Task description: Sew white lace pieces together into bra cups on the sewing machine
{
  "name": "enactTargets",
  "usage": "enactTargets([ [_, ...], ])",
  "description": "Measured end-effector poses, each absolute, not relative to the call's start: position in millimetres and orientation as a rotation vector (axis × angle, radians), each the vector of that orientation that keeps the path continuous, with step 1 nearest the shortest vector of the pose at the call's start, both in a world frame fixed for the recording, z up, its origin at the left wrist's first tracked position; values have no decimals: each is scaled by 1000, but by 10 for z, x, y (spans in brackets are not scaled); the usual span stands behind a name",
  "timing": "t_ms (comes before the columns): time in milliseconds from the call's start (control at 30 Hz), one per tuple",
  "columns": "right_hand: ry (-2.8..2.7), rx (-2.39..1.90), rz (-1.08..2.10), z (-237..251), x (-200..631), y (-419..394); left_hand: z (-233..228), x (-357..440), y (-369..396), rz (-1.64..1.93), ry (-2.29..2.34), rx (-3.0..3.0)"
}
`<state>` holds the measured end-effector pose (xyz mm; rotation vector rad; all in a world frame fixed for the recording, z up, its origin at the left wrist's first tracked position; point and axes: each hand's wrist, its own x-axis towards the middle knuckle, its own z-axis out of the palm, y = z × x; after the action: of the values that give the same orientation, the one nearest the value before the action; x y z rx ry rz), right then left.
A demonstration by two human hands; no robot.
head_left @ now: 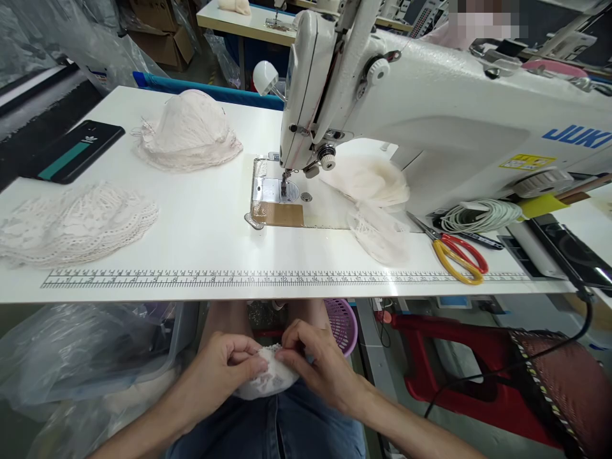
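Over my lap, below the table's front edge, I hold a white lace cup piece (268, 380) by its upper edge. My left hand (234, 362) pinches that edge on the left between thumb and fingers. On the other side, my right hand (310, 357) pinches the same edge, a short gap from the left. The piece hangs rounded below my fingertips, and its underside is hidden. On the table, a pale cup piece (191, 131) and a stack of white lace (79, 223) lie at left. More pale cup pieces (368, 182) rest beside the sewing machine's needle plate (277, 190).
A white JUKI sewing machine (430, 108) spans the table's right half. Scissors (459, 255) with red and yellow handles lie near a coiled white cord (480, 217). A black phone (79, 152) lies far left. Below are a purple basket (343, 324) and a red stool (430, 357).
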<state>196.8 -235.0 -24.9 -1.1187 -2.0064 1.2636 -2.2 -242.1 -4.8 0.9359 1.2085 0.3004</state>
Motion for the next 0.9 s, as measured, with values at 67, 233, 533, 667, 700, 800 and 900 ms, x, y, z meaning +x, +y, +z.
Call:
enactTargets([
  [67, -2050, -1060, 1139, -260, 1967, -2370, -64, -20, -2421, 300, 1216, 899],
  [233, -2223, -956, 765, -202, 1976, -2416, -78, -22, -2407, 305, 1220, 913],
  [533, -2289, -848, 672, -186, 1985, -2420, -79, -26, -2399, 305, 1227, 961],
  [667, -2184, -879, 902, -156, 1978, -2398, -63, -19, -2395, 291, 1217, 980],
  [700, -2128, -920, 979, -148, 1974, -2389, -61, -18, -2397, 289, 1211, 976],
  [800, -1956, -1027, 1209, -141, 1958, -2359, -68, -22, -2406, 271, 1190, 957],
  [900, -1845, -1069, 1401, -155, 1944, -2341, -80, -32, -2415, 247, 1177, 967],
])
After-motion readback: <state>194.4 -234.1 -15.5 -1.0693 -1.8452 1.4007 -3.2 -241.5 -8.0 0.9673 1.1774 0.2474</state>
